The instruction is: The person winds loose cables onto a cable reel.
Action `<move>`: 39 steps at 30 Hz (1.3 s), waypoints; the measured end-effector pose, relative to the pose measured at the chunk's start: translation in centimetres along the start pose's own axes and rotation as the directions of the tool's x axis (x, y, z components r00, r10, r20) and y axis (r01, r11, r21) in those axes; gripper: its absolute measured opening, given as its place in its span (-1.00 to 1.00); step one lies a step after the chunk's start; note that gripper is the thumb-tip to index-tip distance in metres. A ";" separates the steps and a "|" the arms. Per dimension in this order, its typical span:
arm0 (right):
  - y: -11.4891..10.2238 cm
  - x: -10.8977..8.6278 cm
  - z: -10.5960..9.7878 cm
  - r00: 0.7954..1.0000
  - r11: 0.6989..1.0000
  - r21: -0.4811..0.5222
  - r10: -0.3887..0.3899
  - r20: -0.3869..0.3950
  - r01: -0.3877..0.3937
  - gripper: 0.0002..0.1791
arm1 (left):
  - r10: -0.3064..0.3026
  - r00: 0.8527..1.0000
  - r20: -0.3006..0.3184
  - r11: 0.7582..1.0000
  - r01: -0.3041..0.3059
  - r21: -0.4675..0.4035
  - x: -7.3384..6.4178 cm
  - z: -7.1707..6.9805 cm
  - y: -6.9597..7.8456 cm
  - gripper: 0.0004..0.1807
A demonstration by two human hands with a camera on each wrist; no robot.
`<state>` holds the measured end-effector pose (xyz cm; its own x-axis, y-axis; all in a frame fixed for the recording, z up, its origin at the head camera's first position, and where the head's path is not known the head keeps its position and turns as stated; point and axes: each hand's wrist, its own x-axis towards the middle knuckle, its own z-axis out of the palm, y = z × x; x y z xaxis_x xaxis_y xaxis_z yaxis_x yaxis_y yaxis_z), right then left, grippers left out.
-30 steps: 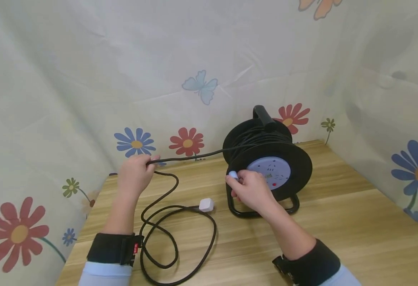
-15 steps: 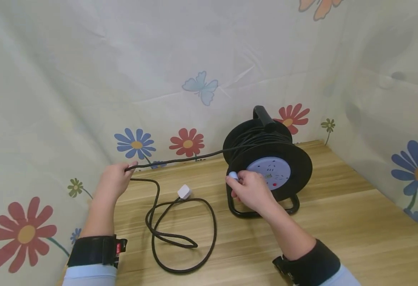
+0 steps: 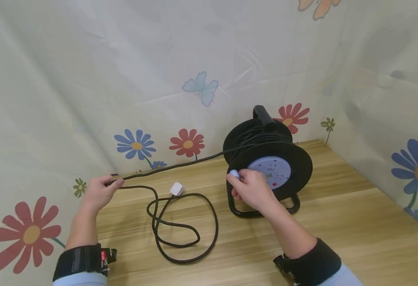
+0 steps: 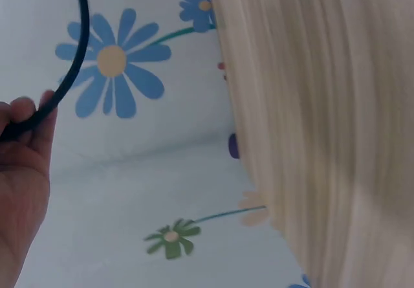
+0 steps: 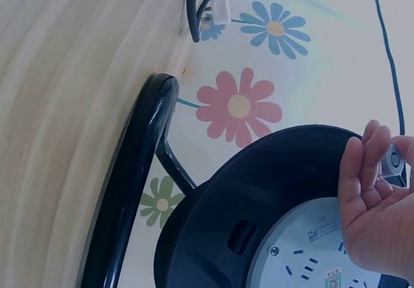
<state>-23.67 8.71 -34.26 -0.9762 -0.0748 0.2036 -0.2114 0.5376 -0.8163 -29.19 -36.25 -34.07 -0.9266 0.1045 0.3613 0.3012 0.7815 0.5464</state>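
Note:
A black cable reel (image 3: 269, 163) with a pale blue socket panel (image 3: 271, 169) stands at the right on the wooden table. My right hand (image 3: 253, 188) grips the small blue crank knob (image 3: 234, 174) at the reel's left rim; the right wrist view shows the fingers (image 5: 362, 178) around this knob. Out to the left, my left hand (image 3: 99, 192) holds the black cable (image 3: 173, 167), which runs from the hand to the reel's drum. The loose cable end lies in loops (image 3: 185, 260) between the hands and finishes in a white plug (image 3: 176, 189).
The reel has a black carry handle (image 3: 264, 117) on top and a black tube stand (image 3: 251, 214) below. The wooden table (image 3: 337, 222) meets a flower-patterned curtain (image 3: 151, 71) at its back and sides.
My left hand has moved left and toward me, still holding the cable. The white plug and loops have shifted, the plug leftward and away. My right hand stays at the crank knob.

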 end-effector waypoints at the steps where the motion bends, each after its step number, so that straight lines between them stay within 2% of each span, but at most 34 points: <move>1: 0.0 0.0 0.0 1.000 1.000 0.006 -0.001 -0.001 0.001 -0.58 | 0.003 1.000 -0.018 1.000 -0.004 -0.016 -0.3 0.0 -0.3 -0.45; 4: 0.0 0.0 -0.1 1.000 1.000 0.021 -0.005 0.004 0.005 -0.60 | 0.066 0.990 -0.121 0.998 -0.064 0.015 -1.1 0.2 -1.0 -0.43; 6: 0.0 0.0 -0.1 1.000 1.000 0.029 -0.007 0.010 0.006 -0.60 | 0.156 0.965 -0.212 0.986 -0.140 0.086 -1.5 0.5 -1.1 -0.42; 8: -0.1 0.0 0.0 1.000 0.999 0.035 -0.008 0.013 0.007 -0.61 | 0.250 0.918 -0.307 0.960 -0.195 0.198 -1.8 0.8 -1.0 -0.39; 9: -0.1 0.0 0.0 1.000 0.999 0.040 -0.007 0.014 0.007 -0.60 | 0.303 0.888 -0.346 0.941 -0.220 0.257 -1.8 0.9 -0.9 -0.37; 11: -0.1 0.0 0.0 1.000 0.999 0.043 -0.005 0.014 0.004 -0.60 | 0.383 0.832 -0.402 0.898 -0.234 0.372 -1.8 1.1 -0.7 -0.35; 12: 0.0 0.0 0.0 1.000 0.999 0.046 -0.003 0.016 0.003 -0.60 | 0.403 0.814 -0.418 0.884 -0.229 0.407 -1.9 1.3 -0.6 -0.34; 13: 0.0 0.0 -0.1 1.000 0.999 0.046 -0.003 0.018 0.002 -0.59 | 0.415 0.803 -0.428 0.873 -0.220 0.434 -1.9 1.4 -0.5 -0.33; 14: 0.0 0.0 -0.1 1.000 0.999 0.044 -0.003 0.022 0.002 -0.59 | 0.422 0.799 -0.430 0.867 -0.217 0.448 -2.0 1.4 -0.4 -0.32; 15: 0.0 0.0 -0.1 1.000 0.999 0.043 -0.003 0.026 0.002 -0.58 | 0.414 0.803 -0.429 0.868 -0.206 0.452 -2.1 1.6 -0.3 -0.32; 16: 0.0 0.1 -0.2 1.000 0.999 0.039 -0.003 0.026 0.002 -0.57 | 0.396 0.816 -0.420 0.874 -0.195 0.445 -2.1 1.7 -0.3 -0.32; 19: 0.0 0.2 -0.5 1.000 1.000 0.025 -0.008 0.015 0.007 -0.55 | 0.330 0.869 -0.370 0.901 -0.172 0.399 -2.3 2.0 -0.3 -0.32; 21: 0.0 0.2 -0.7 1.000 1.000 0.025 -0.009 0.004 0.009 -0.54 | 0.294 0.897 -0.330 0.912 -0.160 0.378 -2.2 2.1 -0.3 -0.34; 25: 0.0 0.2 -0.9 1.000 0.999 0.047 -0.012 0.010 0.012 -0.53 | 0.228 0.942 -0.245 0.923 -0.129 0.363 -2.5 2.1 -0.3 -0.34; 28: -0.1 0.2 -0.8 1.000 0.998 0.061 -0.004 0.019 0.003 -0.53 | 0.157 0.973 -0.168 0.928 -0.087 0.363 -2.9 2.1 -0.5 -0.32; 30: -0.1 0.2 -0.7 1.000 0.998 0.067 -0.001 0.020 0.000 -0.54 | 0.121 0.985 -0.122 0.928 -0.069 0.365 -3.0 2.2 -0.6 -0.32; 32: -0.1 0.3 -0.7 1.000 0.998 0.070 -0.001 0.020 0.000 -0.53 | 0.100 0.991 -0.092 0.928 -0.060 0.367 -3.0 2.4 -0.7 -0.31; 39: -0.3 0.5 -1.1 0.999 0.993 0.120 -0.019 0.027 0.015 -0.46 | 0.116 0.992 -0.054 0.930 -0.090 0.357 -2.8 2.9 -0.3 -0.33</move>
<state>-24.04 9.41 -33.35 -0.9730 -0.1073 0.2041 -0.2305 0.4317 -0.8721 -27.33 -34.99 -37.46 -0.8717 0.1617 0.4626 0.2831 0.9367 0.2062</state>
